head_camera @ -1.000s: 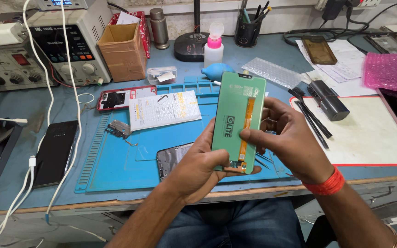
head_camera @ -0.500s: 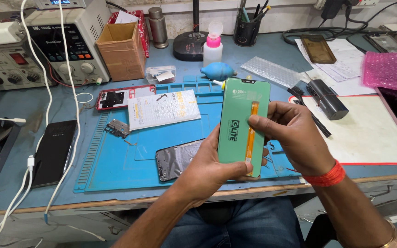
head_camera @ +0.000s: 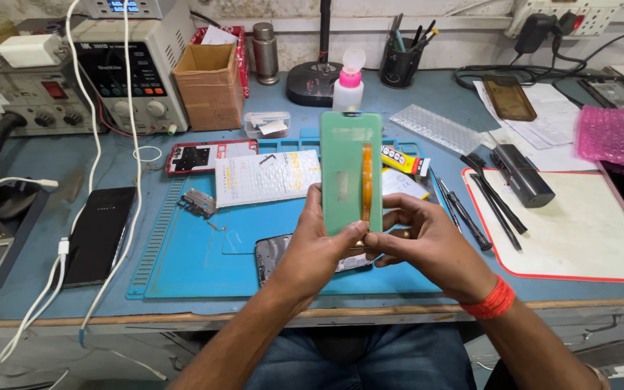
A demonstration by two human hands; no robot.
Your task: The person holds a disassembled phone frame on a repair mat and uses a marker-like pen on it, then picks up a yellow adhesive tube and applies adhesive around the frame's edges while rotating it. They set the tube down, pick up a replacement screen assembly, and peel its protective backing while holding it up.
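Observation:
A green phone display panel [head_camera: 348, 170] with an orange flex cable [head_camera: 366, 182] down its back stands upright above the blue work mat [head_camera: 204, 245]. My left hand [head_camera: 315, 249] grips its lower left edge. My right hand [head_camera: 424, 242], with a red band at the wrist, pinches the bottom end near the flex cable. Under my hands a dark phone [head_camera: 276, 256] lies on the mat, partly hidden.
A black phone [head_camera: 99, 235] with a white cable lies at left. A red phone frame [head_camera: 200, 157], a white packet [head_camera: 269, 177], a small metal part [head_camera: 198, 204], a glue tube [head_camera: 404, 162], tweezers [head_camera: 456, 209], a white mat [head_camera: 579, 231], a cardboard box [head_camera: 211, 87] and power supplies [head_camera: 128, 68] surround the mat.
The panel has risen and turned upright, farther from the mat. My right hand shifted from its side to its bottom end; the left hand stays at the lower edge.

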